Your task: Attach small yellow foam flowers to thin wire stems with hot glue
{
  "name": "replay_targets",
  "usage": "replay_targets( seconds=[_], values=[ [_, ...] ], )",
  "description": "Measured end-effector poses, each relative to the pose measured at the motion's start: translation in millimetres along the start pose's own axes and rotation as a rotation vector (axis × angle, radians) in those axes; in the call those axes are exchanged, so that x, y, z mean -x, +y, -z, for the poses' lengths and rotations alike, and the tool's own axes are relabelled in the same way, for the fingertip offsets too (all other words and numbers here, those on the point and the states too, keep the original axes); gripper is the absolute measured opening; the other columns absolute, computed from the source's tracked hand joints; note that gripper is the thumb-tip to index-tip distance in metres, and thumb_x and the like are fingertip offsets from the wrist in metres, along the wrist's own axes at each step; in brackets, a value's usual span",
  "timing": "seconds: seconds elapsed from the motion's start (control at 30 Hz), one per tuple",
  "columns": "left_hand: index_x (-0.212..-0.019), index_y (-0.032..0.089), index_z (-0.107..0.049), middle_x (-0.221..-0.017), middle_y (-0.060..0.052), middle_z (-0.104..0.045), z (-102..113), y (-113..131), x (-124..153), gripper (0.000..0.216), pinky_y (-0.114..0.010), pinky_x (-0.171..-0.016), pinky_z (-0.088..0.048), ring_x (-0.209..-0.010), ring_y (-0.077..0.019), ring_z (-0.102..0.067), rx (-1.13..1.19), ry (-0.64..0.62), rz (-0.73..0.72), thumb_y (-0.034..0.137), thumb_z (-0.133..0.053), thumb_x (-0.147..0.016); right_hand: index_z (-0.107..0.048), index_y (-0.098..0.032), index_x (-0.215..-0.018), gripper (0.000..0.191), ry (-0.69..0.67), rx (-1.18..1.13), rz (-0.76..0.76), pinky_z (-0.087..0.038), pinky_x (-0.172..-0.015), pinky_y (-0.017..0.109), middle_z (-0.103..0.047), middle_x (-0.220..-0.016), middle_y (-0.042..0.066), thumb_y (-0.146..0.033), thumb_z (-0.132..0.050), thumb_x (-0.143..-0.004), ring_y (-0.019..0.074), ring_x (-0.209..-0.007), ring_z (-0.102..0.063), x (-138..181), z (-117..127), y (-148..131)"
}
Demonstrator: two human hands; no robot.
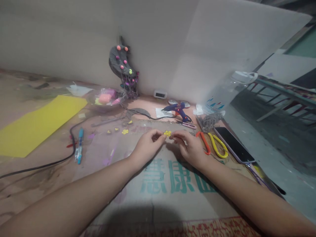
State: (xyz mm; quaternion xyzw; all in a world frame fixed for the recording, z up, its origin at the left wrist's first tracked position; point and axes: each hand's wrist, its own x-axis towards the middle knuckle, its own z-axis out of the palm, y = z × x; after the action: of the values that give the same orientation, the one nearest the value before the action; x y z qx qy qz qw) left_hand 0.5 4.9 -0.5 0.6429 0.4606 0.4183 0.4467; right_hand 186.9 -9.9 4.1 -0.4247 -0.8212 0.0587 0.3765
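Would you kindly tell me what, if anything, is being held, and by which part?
A yellow flower, by its left edge, in the left hand; whether the right hand also grips it, I cannot tell.

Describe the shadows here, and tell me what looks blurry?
Head view: a broad, soft-edged shadow darkens the printed work surface near the bottom, and a smaller one lies by the right hand; head view, too: fine detail on the yellow flower is soft, and the clear bottle fades into its pale surroundings.

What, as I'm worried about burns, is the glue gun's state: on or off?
Apparently on: the glue gun shows a red light. Cannot tell whether it's hot.
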Motion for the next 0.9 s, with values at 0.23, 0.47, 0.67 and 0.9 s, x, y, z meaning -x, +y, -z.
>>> replay_targets(
  seconds=[0.23, 0.47, 0.67, 0.9],
  values=[
    [-0.083, 0.017, -0.064, -0.081, -0.002, -0.068, -0.3, -0.5, 0.3, 0.021, -0.027, -0.072, -0.045, -0.078, -0.0173, -0.061, -0.025, -0.020, -0.006, 0.036, -0.056, -0.084, -0.065, -0.020, -0.091, 0.016, 0.004, 0.101, 0.076, -0.052, -0.068, 0.027, -0.073, -0.082, 0.005, -0.018, -0.050, -0.091, 0.0169, -0.074, -0.068, 0.2, -2.9, 3.1],
    [-0.084, 0.017, -0.064, -0.082, -0.002, -0.068, 1.1, -0.4, 1.6, 0.021, -0.027, -0.072, -0.045, -0.078, -0.0171, -0.061, -0.057, -0.035, -0.017, 0.036, -0.055, -0.084, -0.064, -0.019, -0.090, 0.014, 0.014, 0.147, 0.092, -0.051, -0.068, 0.026, -0.072, -0.081, 0.004, -0.017, -0.051, -0.091, 0.0164, -0.073, -0.067, -1.2, -3.4, 4.2],
    [-0.084, 0.017, -0.065, -0.081, -0.002, -0.067, 0.5, 2.0, 2.6, 0.021, -0.027, -0.071, -0.045, -0.076, -0.0165, -0.060, -0.055, -0.040, -0.006, 0.035, -0.056, -0.083, -0.064, -0.019, -0.089, 0.012, 0.015, 0.181, 0.091, -0.050, -0.067, 0.026, -0.071, -0.079, 0.004, -0.018, -0.052, -0.090, 0.0168, -0.072, -0.066, -0.6, -4.7, 4.0],
    [-0.082, 0.016, -0.065, -0.079, -0.002, -0.067, 0.4, -0.3, 1.2, 0.020, -0.027, -0.069, -0.044, -0.074, -0.0158, -0.059, -0.053, -0.057, -0.026, 0.034, -0.056, -0.083, -0.064, -0.020, -0.088, 0.008, 0.016, 0.161, 0.041, -0.049, -0.063, 0.025, -0.071, -0.077, 0.003, -0.020, -0.056, -0.089, 0.0167, -0.068, -0.066, -2.2, -3.0, 2.2]
  ],
)
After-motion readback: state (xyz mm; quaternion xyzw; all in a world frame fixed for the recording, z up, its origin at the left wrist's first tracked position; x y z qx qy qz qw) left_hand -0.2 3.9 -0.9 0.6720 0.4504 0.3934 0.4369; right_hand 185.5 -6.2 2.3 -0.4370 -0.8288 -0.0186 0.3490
